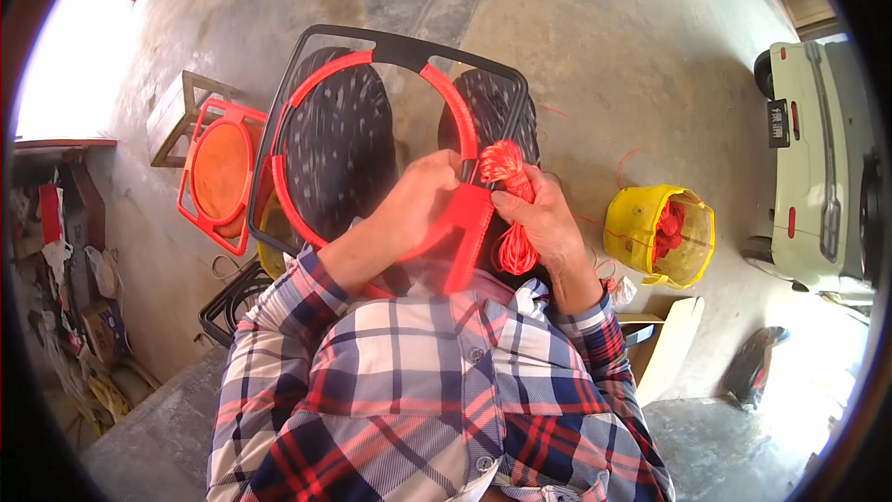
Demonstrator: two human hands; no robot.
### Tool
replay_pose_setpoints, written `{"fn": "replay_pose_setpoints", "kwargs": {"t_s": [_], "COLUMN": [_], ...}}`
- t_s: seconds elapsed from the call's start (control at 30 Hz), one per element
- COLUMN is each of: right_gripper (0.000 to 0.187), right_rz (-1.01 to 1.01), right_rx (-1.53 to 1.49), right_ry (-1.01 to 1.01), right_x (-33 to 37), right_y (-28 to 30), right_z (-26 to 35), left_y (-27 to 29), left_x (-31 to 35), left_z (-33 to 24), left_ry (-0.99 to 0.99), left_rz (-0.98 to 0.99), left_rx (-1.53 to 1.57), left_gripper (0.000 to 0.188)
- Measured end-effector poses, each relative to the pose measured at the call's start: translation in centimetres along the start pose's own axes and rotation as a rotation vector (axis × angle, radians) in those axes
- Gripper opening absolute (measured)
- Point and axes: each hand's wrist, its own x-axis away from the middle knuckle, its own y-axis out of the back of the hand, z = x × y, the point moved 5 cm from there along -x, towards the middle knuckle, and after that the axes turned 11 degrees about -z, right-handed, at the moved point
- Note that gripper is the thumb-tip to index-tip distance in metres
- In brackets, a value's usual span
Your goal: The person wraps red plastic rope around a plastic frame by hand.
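Across the person's dark, white-flecked trouser legs [339, 135] rests a black frame [398, 49] with rounded corners, the ring inside it covered in red [325, 79] over much of its visible curve. The left grip [423, 193] is closed on the ring's near right part, just beside a broad red section [472, 223]; its fingertips are partly hidden. The right grip [537, 221] is closed around a bundle of red cord [503, 164], which hangs in loops below the thumb beside the frame's right edge. To the left, a red frame with an orange round middle [221, 172] leans near a wooden stool [169, 121]. To the right, a yellow container [628, 214] holding more red cord [668, 231] stands on the concrete floor [595, 65].
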Motion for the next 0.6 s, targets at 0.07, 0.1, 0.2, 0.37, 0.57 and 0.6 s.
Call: {"fn": "replay_pose_setpoints", "kwargs": {"t_s": [0.07, 0.1, 0.2, 0.37, 0.57, 0.6], "right_gripper": [0.039, 0.039, 0.04, 0.04, 0.024, 0.026], "right_rz": [0.03, 0.03, -0.018, 0.007, -0.521, -0.615], "right_rx": [0.021, 0.02, 0.081, 0.236, -0.149, -0.229], "right_ry": [0.027, 0.028, 0.094, 0.008, 0.04, 0.088], "right_x": [0.1, 0.0, -0.2, -1.3, -2.0, -1.7], "right_y": [-0.4, -0.5, -0.4, 1.6, 16.5, 20.5], "right_z": [0.1, 0.1, 0.4, 1.2, 0.3, -0.2], "left_y": [0.4, 0.5, -0.1, -0.3, 0.1, 0.0], "left_x": [-0.3, -0.3, -0.4, 0.1, -0.3, -0.1], "left_z": [0.4, 0.4, 0.2, -0.6, -0.4, -0.5], "left_ry": [0.01, 0.019, 0.042, 0.048, 0.071, 0.098], "left_rz": [-0.007, -0.016, -0.005, 0.018, 0.006, -0.012], "left_rx": [0.005, 0.012, 0.041, 0.068, 0.12, 0.132], "left_gripper": [0.031, 0.032, 0.036, 0.039, 0.038, 0.037]}}
